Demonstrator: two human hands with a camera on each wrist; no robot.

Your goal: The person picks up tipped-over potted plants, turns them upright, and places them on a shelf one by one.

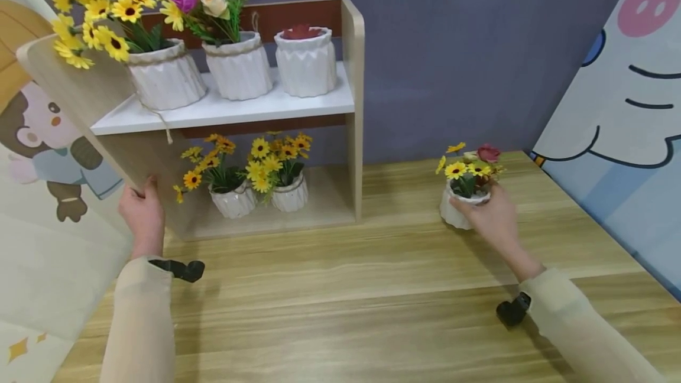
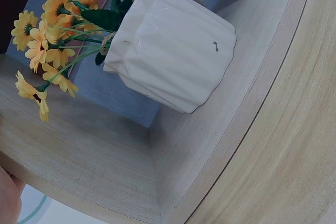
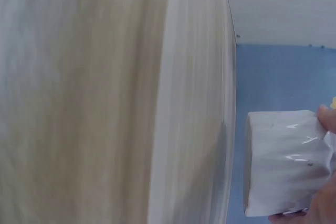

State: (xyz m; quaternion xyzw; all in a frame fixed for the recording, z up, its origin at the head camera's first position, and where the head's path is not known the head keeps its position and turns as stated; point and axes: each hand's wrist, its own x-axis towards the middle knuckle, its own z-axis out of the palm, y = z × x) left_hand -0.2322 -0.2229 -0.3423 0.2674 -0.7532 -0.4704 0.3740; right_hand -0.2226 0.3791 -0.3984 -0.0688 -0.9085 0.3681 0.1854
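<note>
My right hand (image 1: 492, 214) grips a white ribbed flowerpot (image 3: 286, 161) by its sides near the rim. Yellow daisies and a dark red flower (image 1: 487, 153) stand in that pot. In the right wrist view a strip of blue shows between its base and the tabletop, so it appears slightly raised. My left hand (image 1: 142, 214) holds the front edge of the left side panel of a two-tier wooden shelf (image 1: 353, 117); part of its fingers is hidden by the panel. Nearest to it on the lower tier is a white pot of orange-yellow daisies (image 2: 173, 51).
On the upper tier stand a pot of yellow daisies (image 1: 167, 75), a pot of mixed flowers (image 1: 239, 67) and a white pot with something dark red inside (image 1: 305, 64). Another daisy pot (image 1: 290, 195) sits on the lower tier. The wooden table (image 1: 340, 312) meets a grey-blue wall behind.
</note>
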